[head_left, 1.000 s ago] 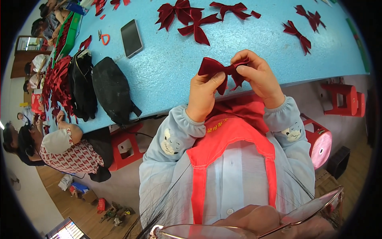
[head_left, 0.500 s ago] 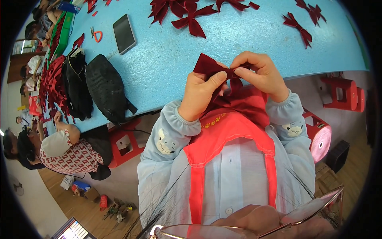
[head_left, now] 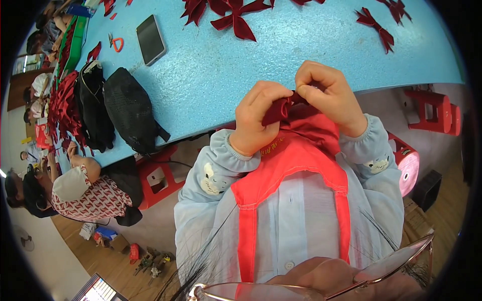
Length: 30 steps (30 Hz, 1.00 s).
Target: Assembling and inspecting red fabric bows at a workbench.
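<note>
1. Head view, hands: the left hand point(head_left: 255, 118) is curled inward, its fingers closed on a dark red velvet bow point(head_left: 276, 111). The right hand point(head_left: 330, 98) pinches the same piece between thumb and forefinger. The fingertips of the two hands nearly meet.
2. Head view, workpiece: the bow is held above the red apron point(head_left: 286, 158), just beside the near edge of the blue tabletop point(head_left: 201, 75). One loop shows beneath the left hand; the remainder is largely covered by fingers, so its exact form cannot be told.
3. Head view, far side of the tabletop: a finished-looking velvet bow point(head_left: 240, 20) lies beside others cut off by the picture's edge. A second loose bow point(head_left: 375, 30) lies to the right, well apart.
4. Head view, left side: a smartphone point(head_left: 151, 40) lies near orange-handled snips point(head_left: 117, 44). A black mesh pouch point(head_left: 129, 108) rests just beside a black zip bag point(head_left: 92, 115); next to that is a heap of red ribbon pieces point(head_left: 63, 108).
5. Head view, surroundings: a co-worker in a patterned top point(head_left: 90, 199) is at the left.
</note>
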Available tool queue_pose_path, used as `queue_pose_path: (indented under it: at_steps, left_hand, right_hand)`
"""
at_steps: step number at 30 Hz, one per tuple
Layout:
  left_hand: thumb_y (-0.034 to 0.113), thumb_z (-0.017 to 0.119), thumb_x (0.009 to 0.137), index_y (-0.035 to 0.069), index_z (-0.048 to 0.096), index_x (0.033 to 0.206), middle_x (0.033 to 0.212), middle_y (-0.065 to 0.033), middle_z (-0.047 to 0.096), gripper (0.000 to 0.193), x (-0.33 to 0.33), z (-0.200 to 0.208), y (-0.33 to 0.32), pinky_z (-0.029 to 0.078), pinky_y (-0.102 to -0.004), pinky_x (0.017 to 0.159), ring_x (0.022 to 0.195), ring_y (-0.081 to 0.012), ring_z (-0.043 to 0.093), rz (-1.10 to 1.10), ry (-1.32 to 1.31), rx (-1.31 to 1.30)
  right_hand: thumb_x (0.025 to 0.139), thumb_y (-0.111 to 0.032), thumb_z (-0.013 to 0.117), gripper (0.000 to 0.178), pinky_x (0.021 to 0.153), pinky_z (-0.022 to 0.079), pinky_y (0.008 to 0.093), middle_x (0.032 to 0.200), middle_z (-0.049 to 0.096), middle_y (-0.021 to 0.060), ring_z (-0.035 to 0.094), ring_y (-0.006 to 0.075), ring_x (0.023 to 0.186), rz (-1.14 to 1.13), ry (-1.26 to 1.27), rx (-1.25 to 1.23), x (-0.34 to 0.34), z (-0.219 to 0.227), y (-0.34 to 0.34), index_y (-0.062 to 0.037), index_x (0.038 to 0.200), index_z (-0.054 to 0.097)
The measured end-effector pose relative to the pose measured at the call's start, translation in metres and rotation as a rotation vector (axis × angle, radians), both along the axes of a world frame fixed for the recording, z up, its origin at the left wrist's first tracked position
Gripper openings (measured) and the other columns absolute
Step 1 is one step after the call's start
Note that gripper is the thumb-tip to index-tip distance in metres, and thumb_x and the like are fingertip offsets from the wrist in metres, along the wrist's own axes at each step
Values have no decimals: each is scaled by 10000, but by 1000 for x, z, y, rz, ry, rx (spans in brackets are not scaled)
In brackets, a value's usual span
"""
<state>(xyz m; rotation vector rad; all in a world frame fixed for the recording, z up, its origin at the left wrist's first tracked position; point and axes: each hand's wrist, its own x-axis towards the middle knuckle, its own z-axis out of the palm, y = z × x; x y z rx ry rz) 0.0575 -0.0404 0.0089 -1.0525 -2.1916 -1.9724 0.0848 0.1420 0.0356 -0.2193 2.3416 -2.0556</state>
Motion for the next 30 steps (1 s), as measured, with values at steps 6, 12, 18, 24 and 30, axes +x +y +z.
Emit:
queue_pose_path:
  at_steps: [6, 12, 18, 24, 30]
  left_hand:
    - [-152, 551, 769, 4, 559, 966, 884, -78, 566, 251, -5, -1, -1, 463, -245, 665, 759, -151, 566, -4, 405, -95]
    - [-15, 574, 837, 8, 562, 967, 861, -69, 582, 133, 6, -6, 10, 466, -250, 638, 726, -149, 563, 58, -538, 252]
    - [123, 582, 886, 14, 562, 1001, 829, -59, 602, 159, 4, -5, 18, 491, -248, 603, 703, -124, 573, 88, -939, 499]
    - [103, 580, 880, 11, 560, 1012, 863, -73, 615, 162, 4, -4, 18, 484, -259, 629, 730, -136, 586, 84, -994, 520]
    - [75, 581, 861, 7, 558, 1041, 947, -67, 609, 194, 4, -5, 21, 483, -273, 681, 777, -136, 582, 145, -965, 641]
  right_hand:
    - [823, -87, 492, 83, 620, 354, 214, 719, 478, -39, 415, 67, 651, 40, -413, -266, -1, -3, -1, -49, 752, 513]
    - [891, -205, 486, 186, 667, 403, 212, 790, 550, -6, 499, 67, 730, -100, -400, -570, -11, -10, 1, -35, 890, 562]
    - [887, -171, 528, 218, 748, 446, 242, 914, 611, 29, 560, 92, 838, -75, -380, -564, -1, -21, -6, -21, 1041, 563]
    - [869, -119, 570, 222, 735, 461, 237, 924, 627, 23, 578, 95, 820, -213, -291, -643, -2, -34, -16, -24, 1069, 567]
    - [879, -127, 563, 183, 662, 441, 211, 882, 618, 0, 549, 67, 745, -285, -283, -533, -5, -35, -16, -27, 1030, 589]
